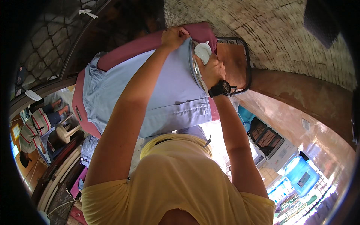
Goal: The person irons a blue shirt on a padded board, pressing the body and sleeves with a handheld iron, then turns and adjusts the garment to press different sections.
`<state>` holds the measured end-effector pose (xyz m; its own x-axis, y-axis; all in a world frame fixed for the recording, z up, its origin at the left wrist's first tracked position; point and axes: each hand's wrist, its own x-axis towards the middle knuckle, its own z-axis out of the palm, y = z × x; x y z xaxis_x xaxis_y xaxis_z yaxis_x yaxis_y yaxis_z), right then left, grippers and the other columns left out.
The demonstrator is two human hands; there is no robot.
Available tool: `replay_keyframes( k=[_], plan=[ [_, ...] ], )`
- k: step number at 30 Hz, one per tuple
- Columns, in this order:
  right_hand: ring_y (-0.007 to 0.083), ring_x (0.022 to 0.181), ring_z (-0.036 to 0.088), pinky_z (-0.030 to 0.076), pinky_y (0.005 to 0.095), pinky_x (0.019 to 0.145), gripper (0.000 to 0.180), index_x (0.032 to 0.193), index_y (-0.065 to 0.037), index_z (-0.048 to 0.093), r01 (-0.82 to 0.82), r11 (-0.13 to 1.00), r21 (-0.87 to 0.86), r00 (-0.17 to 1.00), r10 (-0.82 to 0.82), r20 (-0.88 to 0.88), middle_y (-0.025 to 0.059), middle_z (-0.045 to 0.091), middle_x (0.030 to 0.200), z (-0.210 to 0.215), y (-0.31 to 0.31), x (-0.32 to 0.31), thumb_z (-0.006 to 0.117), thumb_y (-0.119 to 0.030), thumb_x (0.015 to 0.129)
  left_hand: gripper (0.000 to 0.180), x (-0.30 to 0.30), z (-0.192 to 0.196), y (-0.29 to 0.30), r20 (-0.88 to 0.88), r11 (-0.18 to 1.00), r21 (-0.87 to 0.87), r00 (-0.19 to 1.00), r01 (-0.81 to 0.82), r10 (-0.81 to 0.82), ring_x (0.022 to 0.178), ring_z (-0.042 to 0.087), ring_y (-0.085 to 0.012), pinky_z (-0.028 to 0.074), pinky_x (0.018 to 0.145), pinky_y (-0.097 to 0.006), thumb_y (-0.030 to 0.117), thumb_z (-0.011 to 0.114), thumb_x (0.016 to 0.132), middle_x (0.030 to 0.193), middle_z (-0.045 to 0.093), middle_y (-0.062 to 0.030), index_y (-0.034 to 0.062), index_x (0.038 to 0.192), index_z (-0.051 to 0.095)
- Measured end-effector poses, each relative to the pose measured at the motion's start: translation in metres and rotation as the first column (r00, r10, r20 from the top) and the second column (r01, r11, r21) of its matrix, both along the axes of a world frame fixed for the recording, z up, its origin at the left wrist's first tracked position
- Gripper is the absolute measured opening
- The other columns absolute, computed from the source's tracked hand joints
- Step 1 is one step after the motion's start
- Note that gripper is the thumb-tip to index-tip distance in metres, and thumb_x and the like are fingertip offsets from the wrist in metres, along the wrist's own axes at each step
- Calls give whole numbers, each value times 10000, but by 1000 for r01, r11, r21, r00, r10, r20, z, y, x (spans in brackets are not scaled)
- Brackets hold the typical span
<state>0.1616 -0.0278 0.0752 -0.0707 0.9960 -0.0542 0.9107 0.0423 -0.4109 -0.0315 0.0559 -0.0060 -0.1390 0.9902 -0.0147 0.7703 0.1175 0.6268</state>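
A light blue garment [172, 80] lies spread over a maroon-covered ironing board [129, 50], with seams and small creases along its near edge. My right hand [213, 71] is closed around the handle of a white and silver clothes iron [203, 51]. The iron stands at the right edge of the cloth, and my hand covers part of it. At the far edge, my left hand [174, 38] has its fingers pinched together at the garment's upper corner, just left of the iron.
A black-framed iron rest with a brown plate [231, 63] extends from the board's right end. Beyond is a rough wall [262, 30]. At the left, another person [39, 123] is near a pale stool [66, 134]. A blue water jug [302, 176] stands at the lower right.
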Motion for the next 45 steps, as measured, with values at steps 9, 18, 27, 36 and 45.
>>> replay_keyframes(
  k=[9, 18, 27, 36, 45],
  plan=[
    [422, 679, 683, 556, 504, 585, 594, 879, 8, 598, -8, 998, 60, 1000, 9, -8, 228, 671, 730, 4, -6, 2, 686, -577, 821, 249, -3, -5, 0, -13, 999, 35, 1000, 15, -15, 796, 635, -148, 498, 747, -340, 412, 797, 754, 827, 662, 19, 201, 878, 754],
    [419, 678, 685, 558, 501, 566, 598, 870, 11, 591, -31, 996, 83, 999, 34, -27, 238, 666, 712, 0, -13, 7, 667, -580, 837, 243, -5, -8, 0, 14, 998, 49, 1000, 26, -27, 778, 636, -157, 502, 723, -350, 393, 794, 761, 806, 657, 4, 192, 893, 757],
    [415, 684, 688, 561, 490, 566, 615, 816, 0, 587, -26, 999, 39, 1000, 26, 18, 230, 665, 711, 2, -21, 12, 668, -609, 821, 215, -6, -8, 1, 32, 1000, 24, 999, 14, -15, 737, 646, -147, 514, 693, -315, 382, 809, 758, 817, 687, 19, 215, 884, 760],
    [416, 697, 692, 563, 492, 579, 574, 908, 15, 637, -90, 995, 37, 994, 92, -54, 245, 680, 761, 2, -28, 17, 730, -538, 790, 265, -8, -2, 6, 135, 987, -160, 991, 10, 12, 732, 624, -117, 505, 694, -295, 399, 811, 761, 793, 677, 32, 200, 929, 761],
    [348, 779, 701, 558, 443, 732, 635, 1004, -81, 720, -760, 609, -228, 642, 758, -116, 173, 713, 827, 39, -18, 17, 606, -677, 818, 254, -17, -5, 18, 146, 970, -191, 981, 152, -125, 757, 637, -109, 508, 720, -292, 386, 794, 783, 812, 694, 32, 185, 933, 757]
  ],
)
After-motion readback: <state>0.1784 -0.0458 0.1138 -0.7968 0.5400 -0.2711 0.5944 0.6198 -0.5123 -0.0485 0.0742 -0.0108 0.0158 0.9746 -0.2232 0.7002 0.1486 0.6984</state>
